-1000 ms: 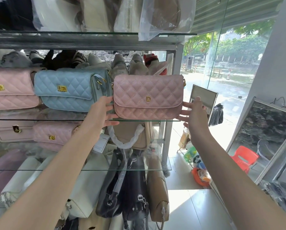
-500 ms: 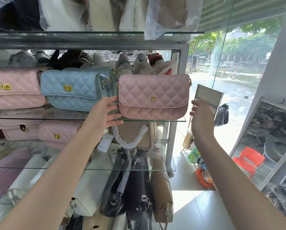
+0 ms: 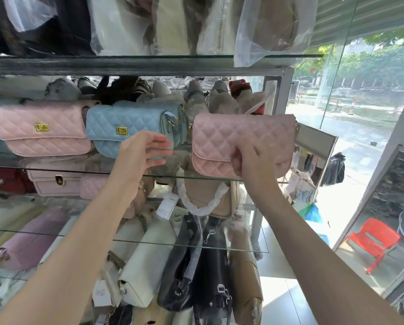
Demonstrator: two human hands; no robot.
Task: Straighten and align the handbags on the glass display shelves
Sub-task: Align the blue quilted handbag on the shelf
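Note:
On the glass shelf (image 3: 168, 176) three quilted handbags stand in a row: a pink bag (image 3: 44, 134) at the left, a light blue bag (image 3: 130, 123) in the middle, and a dusty pink bag (image 3: 231, 134) at the right end. My right hand (image 3: 255, 163) lies on the dusty pink bag's lower front with its fingers curled round the flap edge, and it hides the clasp. With straight fingers, my left hand (image 3: 147, 153) hovers in front of the blue bag's lower right corner. A gap separates the blue and dusty pink bags.
Stuffed bags stand behind the row. Plastic-wrapped bags fill the shelf above (image 3: 266, 31). Below hang a beige bag with a wrapped handle (image 3: 208, 198), black bags (image 3: 196, 266) and a white bag (image 3: 144, 273). A metal upright (image 3: 281, 95), a glass wall and a red chair (image 3: 372, 242) are at the right.
My right hand moved from the dusty pink bag's right end onto its front and took hold. My left hand left that bag's left side and now sits before the blue bag.

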